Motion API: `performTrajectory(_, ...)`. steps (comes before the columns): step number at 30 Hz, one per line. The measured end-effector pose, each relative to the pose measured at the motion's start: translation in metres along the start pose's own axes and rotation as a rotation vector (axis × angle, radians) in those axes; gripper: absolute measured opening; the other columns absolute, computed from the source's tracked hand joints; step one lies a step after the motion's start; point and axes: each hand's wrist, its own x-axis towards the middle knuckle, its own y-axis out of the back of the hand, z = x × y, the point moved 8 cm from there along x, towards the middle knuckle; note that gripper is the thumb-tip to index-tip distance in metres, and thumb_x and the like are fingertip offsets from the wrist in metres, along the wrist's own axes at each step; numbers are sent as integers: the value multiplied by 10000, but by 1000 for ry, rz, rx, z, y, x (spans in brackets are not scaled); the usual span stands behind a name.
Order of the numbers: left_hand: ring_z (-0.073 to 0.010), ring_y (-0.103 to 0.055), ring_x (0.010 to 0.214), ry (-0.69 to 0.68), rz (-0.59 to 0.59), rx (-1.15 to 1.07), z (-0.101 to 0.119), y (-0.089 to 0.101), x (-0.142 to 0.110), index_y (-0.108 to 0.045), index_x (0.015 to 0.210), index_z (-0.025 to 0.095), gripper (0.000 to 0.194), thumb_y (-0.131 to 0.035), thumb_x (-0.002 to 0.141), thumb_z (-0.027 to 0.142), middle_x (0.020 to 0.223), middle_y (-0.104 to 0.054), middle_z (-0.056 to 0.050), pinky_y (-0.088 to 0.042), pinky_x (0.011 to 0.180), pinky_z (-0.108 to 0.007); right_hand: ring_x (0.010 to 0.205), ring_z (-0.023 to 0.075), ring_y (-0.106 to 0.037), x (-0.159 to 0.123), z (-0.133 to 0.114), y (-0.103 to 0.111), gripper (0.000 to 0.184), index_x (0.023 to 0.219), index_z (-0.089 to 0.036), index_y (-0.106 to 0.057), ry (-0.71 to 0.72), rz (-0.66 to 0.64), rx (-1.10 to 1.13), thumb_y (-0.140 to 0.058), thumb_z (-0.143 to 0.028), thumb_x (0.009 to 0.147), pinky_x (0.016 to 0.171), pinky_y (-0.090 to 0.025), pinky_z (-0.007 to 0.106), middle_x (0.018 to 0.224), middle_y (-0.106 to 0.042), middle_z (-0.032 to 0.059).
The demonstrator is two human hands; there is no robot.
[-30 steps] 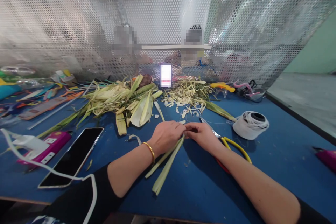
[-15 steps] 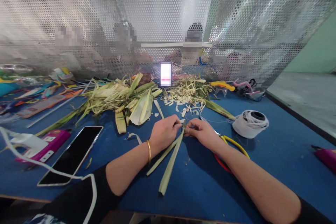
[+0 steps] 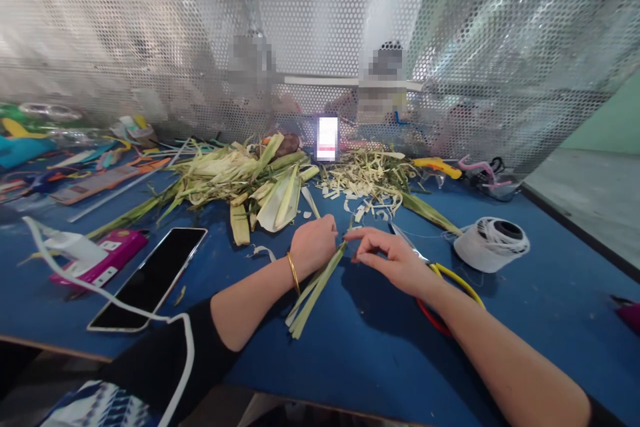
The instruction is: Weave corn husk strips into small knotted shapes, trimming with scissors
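Observation:
My left hand (image 3: 315,245) is closed on the upper end of a bundle of pale green husk strips (image 3: 316,295), whose loose ends fan down toward me. At that bound end, my right hand (image 3: 393,257) has its index finger stretched to the strips. Its thumb and other fingers are drawn together on what looks like fine thread, hard to see. Thread leads from the hands' area to a white spool (image 3: 491,245) on the right. Scissors (image 3: 457,280) with yellow and red handles lie partly under my right forearm.
Behind my hands lie a heap of husks (image 3: 225,177) and a pile of shredded scraps (image 3: 367,177). A phone (image 3: 150,280) and a magenta power strip (image 3: 113,260) with a white cable are at left. A perforated metal screen (image 3: 320,20) borders the back.
The strips have swung left and closer together, their lower ends nearer my left wrist. My left hand has turned over their top, and my right index finger has straightened. The view has shifted slightly left.

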Motion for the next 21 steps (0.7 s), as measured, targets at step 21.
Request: performTrajectory(21, -64, -432, 459, 86, -146, -859, 9, -19, -4, -428, 677, 185, 147, -410, 819, 148, 562, -495, 58, -337, 481, -187, 676, 143, -506, 3, 17, -5, 165, 673, -209, -461, -73, -36, 37, -464, -209, 838, 674, -400, 279, 678, -531, -14)
